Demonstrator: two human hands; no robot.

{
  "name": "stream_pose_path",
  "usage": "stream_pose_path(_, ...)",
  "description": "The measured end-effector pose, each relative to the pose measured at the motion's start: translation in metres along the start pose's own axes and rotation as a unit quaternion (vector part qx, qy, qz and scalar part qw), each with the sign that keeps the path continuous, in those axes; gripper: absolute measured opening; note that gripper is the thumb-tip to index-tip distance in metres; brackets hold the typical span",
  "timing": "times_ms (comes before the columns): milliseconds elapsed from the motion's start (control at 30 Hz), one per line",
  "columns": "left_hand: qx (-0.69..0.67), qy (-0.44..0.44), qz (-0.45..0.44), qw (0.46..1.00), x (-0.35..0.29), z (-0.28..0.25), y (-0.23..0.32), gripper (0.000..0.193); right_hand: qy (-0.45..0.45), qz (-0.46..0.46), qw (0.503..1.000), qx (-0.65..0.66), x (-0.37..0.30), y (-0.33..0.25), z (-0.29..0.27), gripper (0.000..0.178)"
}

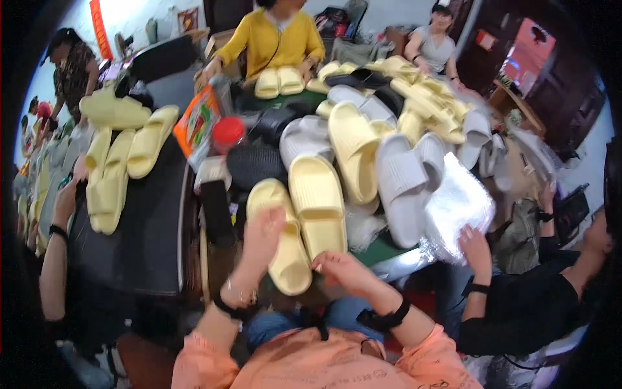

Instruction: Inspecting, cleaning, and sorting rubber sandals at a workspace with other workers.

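Observation:
Two pale yellow slippers with ribbed straps lie side by side in front of me, heels toward me. My left hand (262, 236) is over the strap of the left yellow slipper (289, 277), fingers bunched; blur and the angle hide what is in them. At the heel of the right yellow slipper (317, 194), my right hand (346, 272) has its fingers curled in a pinch on the edge. Just beyond are another yellow slipper (353, 152), a grey slipper (400, 188) and a black sole (256, 166).
Heaped slippers (431, 97) cover the far table. A red-lidded jar (228, 133) and an orange bag (199, 123) stand left of them; yellow slippers (110, 194) rest on a black surface (146, 227). On my right, a co-worker's hand (476, 249) touches silvery wrapping (457, 207). Others sit opposite.

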State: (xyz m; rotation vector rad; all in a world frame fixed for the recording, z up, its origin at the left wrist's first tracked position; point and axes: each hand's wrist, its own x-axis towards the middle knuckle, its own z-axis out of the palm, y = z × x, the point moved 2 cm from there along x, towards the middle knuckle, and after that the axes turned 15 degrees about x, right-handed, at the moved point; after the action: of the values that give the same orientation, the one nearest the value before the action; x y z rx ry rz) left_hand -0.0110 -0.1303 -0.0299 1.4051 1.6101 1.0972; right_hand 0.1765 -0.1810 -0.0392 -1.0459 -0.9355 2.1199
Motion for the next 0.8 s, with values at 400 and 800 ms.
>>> stream_pose_path(400,0.351,-0.028,0.115,0.929,0.099,-0.018,-0.033,0.024,0.051,0.089,0.97,0.218,0.095,0.026,0.028,0.016)
stream_pose_path(800,0.33,-0.037,0.047,0.942,0.112,-0.002,-0.052,0.027,0.057,-0.045,0.976,0.207,0.13,0.019,0.049,0.01)
